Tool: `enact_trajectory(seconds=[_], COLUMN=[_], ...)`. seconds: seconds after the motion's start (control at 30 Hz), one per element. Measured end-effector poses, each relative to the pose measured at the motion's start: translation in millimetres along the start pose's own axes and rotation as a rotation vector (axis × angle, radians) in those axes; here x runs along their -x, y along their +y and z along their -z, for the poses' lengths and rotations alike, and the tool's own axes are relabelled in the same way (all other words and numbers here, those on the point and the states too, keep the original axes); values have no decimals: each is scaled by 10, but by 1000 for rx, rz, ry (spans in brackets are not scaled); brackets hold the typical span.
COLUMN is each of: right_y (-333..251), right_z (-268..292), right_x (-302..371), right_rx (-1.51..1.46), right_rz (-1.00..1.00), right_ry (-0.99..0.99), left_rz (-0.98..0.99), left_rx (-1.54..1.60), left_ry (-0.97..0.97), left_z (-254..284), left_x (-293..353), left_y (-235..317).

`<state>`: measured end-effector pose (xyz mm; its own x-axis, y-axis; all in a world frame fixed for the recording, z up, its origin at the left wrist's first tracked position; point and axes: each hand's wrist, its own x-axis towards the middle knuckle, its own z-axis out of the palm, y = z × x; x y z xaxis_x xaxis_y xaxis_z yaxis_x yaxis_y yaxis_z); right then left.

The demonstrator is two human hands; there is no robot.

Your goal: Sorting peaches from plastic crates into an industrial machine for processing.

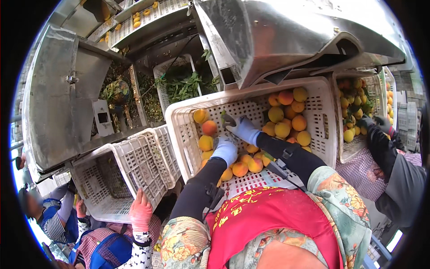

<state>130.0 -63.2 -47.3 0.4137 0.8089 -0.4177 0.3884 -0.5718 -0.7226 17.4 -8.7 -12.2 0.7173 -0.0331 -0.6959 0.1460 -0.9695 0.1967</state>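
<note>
- Head view: the peaches (239, 169) sit in a big white crate (182, 139) right in front of the wearer, one heap toward the far right, another along the left and near side, with a bare patch of holed floor showing between.
- Left hand (225, 150), pale glove, is down at the left-side fruit. Its fingers are mostly hidden, so I can't tell if it's gripping one or just touching.
- Right hand (244, 130) reaches over that bare patch, fingers pointing left, beside a small green bit (223, 115) that looks like a leaf. Can't tell if it's pinching it, honestly.
- Biggest worry imo is bruising. Fruit is packed against fruit, so fingers digging in hard, or a peach getting dropped, could dent skins.
- The right heap looks piled up. Tug a low one and the upper ones could roll into the gap and knock about.
- There's a black gadget (277, 168) with a cable by the right forearm; a quick reach could snag it on the crate.
- The metal chute (268, 49) looks close to the far rim, so reaching too far forward might mean scraped knuckles.
</note>
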Motion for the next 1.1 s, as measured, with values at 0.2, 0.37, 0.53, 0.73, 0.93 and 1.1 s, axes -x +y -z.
enact_trajectory(seconds=[0.2, 0.37, 0.53, 0.73, 0.93, 1.1], right_y=[-411, -178, -531, -903, -1091, -1196], right_z=[-715, -378, 552, 1110, 1341, 1498], right_x=[-508, -461, 457, 1211, 1460, 1187], right_rx=[178, 43, -33, -318, -353, 299], right_rz=[-190, -221, 333, 478, 339, 400], right_ry=[-222, -196, 371, 305, 379, 973], left_rz=[15, 203, -243, -517, -632, -646], left_rx=[172, 1049, 2520, 2088, 2072, 1957], left_ry=[-31, 399, 517, 769, 762, 812], left_z=[500, 357, 308, 475, 679, 791], left_x=[758, 977, 1050, 803, 714, 642], left_y=[-28, -318, -367, -228, -117, -31])
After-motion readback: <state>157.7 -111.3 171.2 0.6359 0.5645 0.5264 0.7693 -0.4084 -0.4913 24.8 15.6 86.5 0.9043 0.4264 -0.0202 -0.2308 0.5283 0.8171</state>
